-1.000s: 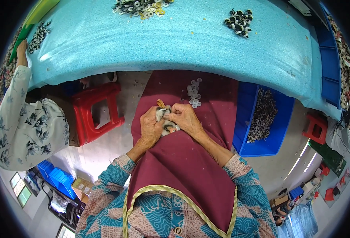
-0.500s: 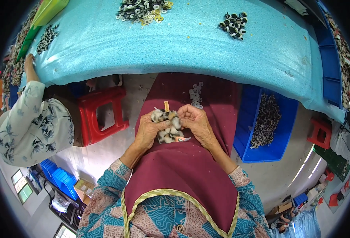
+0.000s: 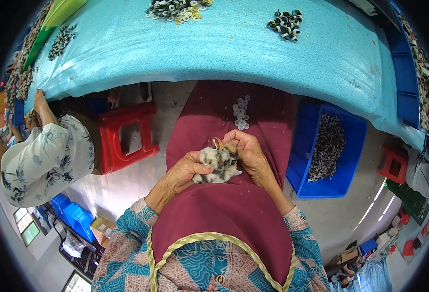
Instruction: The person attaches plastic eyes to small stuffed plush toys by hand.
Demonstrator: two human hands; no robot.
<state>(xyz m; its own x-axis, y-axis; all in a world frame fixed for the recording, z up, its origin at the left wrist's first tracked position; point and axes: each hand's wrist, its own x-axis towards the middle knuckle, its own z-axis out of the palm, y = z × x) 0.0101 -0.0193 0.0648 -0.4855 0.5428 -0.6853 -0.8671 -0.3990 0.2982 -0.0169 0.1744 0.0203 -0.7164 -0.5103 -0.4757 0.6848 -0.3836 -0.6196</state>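
Note:
Over my lap, both hands hold a small furry plush toy (image 3: 218, 166) with white, black and tan patches. Two dark eyes now show on its right part. My left hand (image 3: 183, 171) grips its left side, the thumb pressed across the fur. At its upper right, my right hand (image 3: 251, 155) is closed on the toy's edge, fingers bent; the fingertips are partly hidden. A tan loop (image 3: 217, 142) stands up from the top of the toy. Beyond it, several clear plastic discs (image 3: 241, 113) lie on my maroon apron (image 3: 202, 114).
A blue bin (image 3: 299, 160) with furry pieces stands right of my lap. On the blue-covered table (image 3: 214, 58) are piles of discs (image 3: 175, 10) and black-and-white pieces (image 3: 286, 25). A red stool (image 3: 107, 146) and a person in a floral sleeve (image 3: 44, 160) are at left.
The plush toy has turned so its eyes show, and it has shifted slightly right. My right hand has moved a little right with it. The person's arm at left has drawn nearer.

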